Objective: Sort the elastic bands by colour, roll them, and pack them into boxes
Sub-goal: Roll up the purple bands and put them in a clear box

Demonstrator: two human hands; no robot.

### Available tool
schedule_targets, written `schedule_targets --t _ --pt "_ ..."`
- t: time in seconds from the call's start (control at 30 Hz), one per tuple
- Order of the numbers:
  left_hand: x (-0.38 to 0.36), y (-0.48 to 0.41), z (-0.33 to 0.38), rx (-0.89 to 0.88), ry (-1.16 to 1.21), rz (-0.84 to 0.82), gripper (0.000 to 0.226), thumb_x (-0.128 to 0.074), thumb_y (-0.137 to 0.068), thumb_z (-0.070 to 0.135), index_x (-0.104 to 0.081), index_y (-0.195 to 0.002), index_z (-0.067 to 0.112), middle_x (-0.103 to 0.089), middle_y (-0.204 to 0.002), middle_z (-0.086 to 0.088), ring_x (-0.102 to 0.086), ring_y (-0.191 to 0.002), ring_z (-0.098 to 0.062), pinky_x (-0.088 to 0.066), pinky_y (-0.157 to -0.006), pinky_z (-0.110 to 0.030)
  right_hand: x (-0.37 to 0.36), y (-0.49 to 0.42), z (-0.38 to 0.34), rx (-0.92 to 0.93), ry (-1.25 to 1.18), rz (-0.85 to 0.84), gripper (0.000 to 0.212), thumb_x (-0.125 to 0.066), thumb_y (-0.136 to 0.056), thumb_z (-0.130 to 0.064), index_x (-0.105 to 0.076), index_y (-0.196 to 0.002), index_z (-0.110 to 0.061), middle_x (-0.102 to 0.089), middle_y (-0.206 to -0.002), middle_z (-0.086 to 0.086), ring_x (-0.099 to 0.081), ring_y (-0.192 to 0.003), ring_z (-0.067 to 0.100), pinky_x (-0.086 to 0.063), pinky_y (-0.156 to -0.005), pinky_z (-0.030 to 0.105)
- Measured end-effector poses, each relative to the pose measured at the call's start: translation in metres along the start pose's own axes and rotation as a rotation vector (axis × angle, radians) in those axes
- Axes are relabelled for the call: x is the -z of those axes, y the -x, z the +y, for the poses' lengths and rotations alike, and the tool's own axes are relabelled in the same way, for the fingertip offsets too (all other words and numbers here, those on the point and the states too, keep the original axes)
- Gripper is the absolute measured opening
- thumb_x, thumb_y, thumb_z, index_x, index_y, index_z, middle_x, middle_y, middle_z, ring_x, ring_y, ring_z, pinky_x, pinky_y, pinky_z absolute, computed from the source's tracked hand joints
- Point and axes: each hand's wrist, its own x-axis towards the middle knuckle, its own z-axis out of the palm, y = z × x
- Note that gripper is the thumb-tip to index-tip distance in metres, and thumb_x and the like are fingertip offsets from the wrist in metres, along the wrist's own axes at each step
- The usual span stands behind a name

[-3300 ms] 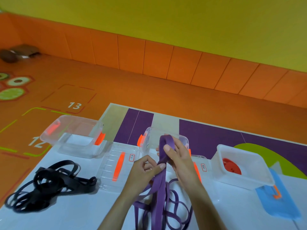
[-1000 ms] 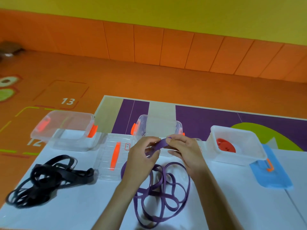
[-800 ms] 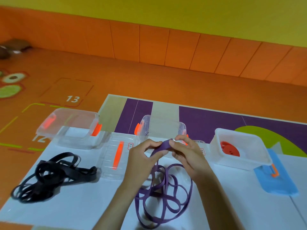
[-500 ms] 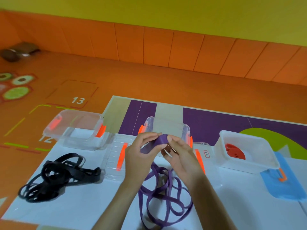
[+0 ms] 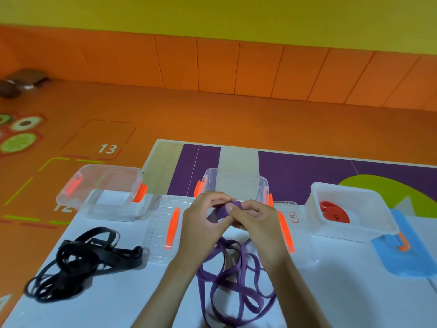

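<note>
Pinching one end of the purple band (image 5: pixel 222 210), left hand (image 5: pixel 201 223) and right hand (image 5: pixel 257 221) both grip it, fingers curled round what looks like a small started coil. The slack runs lengthwise back toward the person, its loops lying on the table (image 5: pixel 118 304) under the wrists. The clear middle box (image 5: pixel 262 183) sits just beyond the hands, about equally near each. Judgement: rolling draws slack from the near side.

Purple band (image 5: pixel 222 212) in loose loops, one end raised; black bands (image 5: pixel 71 254) heaped left
</note>
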Motion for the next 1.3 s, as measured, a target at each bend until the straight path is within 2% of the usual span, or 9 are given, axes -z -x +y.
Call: schedule_targets --t 0.23,0.4,0.53,0.67,0.83,0.97,1.07,1.17,1.3 --pt "0.002 -0.003 -0.01 -0.093 -0.059 -0.078 0.027 -0.092 -0.082 0.021 -0.08 -0.107 0.021 -0.073 -0.107 0.015 -0.071 -0.105 -0.013 -0.054 -0.091 -0.018 0.014 -0.001 0.002 0.005 0.046 -0.029 0.012 -0.081 -0.092 -0.032 -0.082 -0.087 -0.02 -0.08 -0.083 0.003 -0.072 -0.077 0.008 -0.057 -0.079 0.021" --pt "0.011 -0.01 -0.014 -0.14 -0.169 -0.237 0.026 -0.088 -0.086 0.029 -0.075 -0.109 0.025 -0.069 -0.104 0.016 -0.066 -0.099 -0.005 -0.052 -0.089 -0.019 0.016 -0.004 0.009 -0.096 0.01 -0.116 0.023 -0.072 -0.099 -0.035 -0.081 -0.1 -0.014 -0.077 -0.108 0.011 -0.071 -0.102 0.016 -0.052 -0.101 0.036" --pt "0.009 -0.01 -0.017 -0.279 -0.348 -0.28 0.018 -0.078 -0.097 0.028 -0.072 -0.112 0.018 -0.067 -0.104 0.009 -0.06 -0.095 -0.01 -0.05 -0.086 -0.026 0.017 -0.004 0.01 -0.141 -0.094 -0.172 0.028 -0.074 -0.095 -0.037 -0.082 -0.103 -0.011 -0.076 -0.114 0.017 -0.073 -0.102 0.014 -0.055 -0.097 0.032" --pt "0.005 -0.014 -0.019 -0.393 -0.426 -0.238 0.021 -0.077 -0.097 0.028 -0.075 -0.113 0.015 -0.071 -0.103 0.004 -0.064 -0.093 -0.017 -0.055 -0.084 -0.03 0.014 -0.004 0.015 -0.132 -0.253 -0.028 0.044 -0.085 -0.08 -0.036 -0.073 -0.114 -0.011 -0.08 -0.104 0.017 -0.077 -0.098 0.028 -0.061 -0.092 0.031" --pt "-0.002 -0.003 -0.019 -0.183 -0.147 -0.104 0.03 -0.087 -0.089 0.03 -0.078 -0.117 0.026 -0.077 -0.112 0.02 -0.072 -0.105 -0.005 -0.055 -0.092 -0.019 0.02 -0.007 0.013 -0.166 -0.345 0.001 0.033 -0.083 -0.083 -0.026 -0.064 -0.104 -0.01 -0.078 -0.092 0.012 -0.071 -0.082 0.02 -0.058 -0.087 0.033" --pt "0.003 -0.006 -0.017 -0.027 -0.021 -0.22 0.032 -0.087 -0.087 0.033 -0.074 -0.116 0.036 -0.075 -0.111 0.026 -0.074 -0.104 -0.007 -0.054 -0.09 -0.013 0.025 -0.004 0.015 -0.157 -0.406 -0.118 0.023 -0.076 -0.086 -0.03 -0.066 -0.097 -0.012 -0.075 -0.096 0.012 -0.069 -0.083 0.019 -0.057 -0.082 0.028" --pt "0.005 -0.005 -0.017 0.044 -0.069 -0.302 0.029 -0.082 -0.092 0.037 -0.071 -0.119 0.039 -0.075 -0.11 0.029 -0.072 -0.102 0.001 -0.053 -0.089 -0.011 0.026 -0.007 0.016 -0.138 -0.333 -0.09 0.024 -0.077 -0.086 -0.03 -0.065 -0.097 -0.012 -0.075 -0.096 0.014 -0.068 -0.085 0.022 -0.057 -0.085 0.03" --pt "0.003 -0.001 -0.019 -0.04 -0.293 -0.291 0.027 -0.073 -0.098 0.043 -0.07 -0.122 0.03 -0.077 -0.103 0.017 -0.07 -0.087 -0.006 -0.055 -0.08 -0.02 0.022 -0.006 0.013 -0.11 -0.119 0.022 0.025 -0.08 -0.092 -0.026 -0.067 -0.104 -0.008 -0.081 -0.096 0.009 -0.076 -0.089 0.023 -0.06 -0.085 0.031" --pt "-0.007 0.008 -0.017 -0.17 -0.467 -0.207 0.022 -0.077 -0.095 0.019 -0.069 -0.116 0.018 -0.074 -0.089 0.004 -0.065 -0.076 -0.016 -0.052 -0.069 -0.026 0.014 0.001 0.008 0.014 0.229 0.139 0.031 -0.09 -0.082 -0.023 -0.073 -0.107 -0.02 -0.079 -0.095 -0.004 -0.077 -0.083 0.015 -0.06 -0.073 0.021"
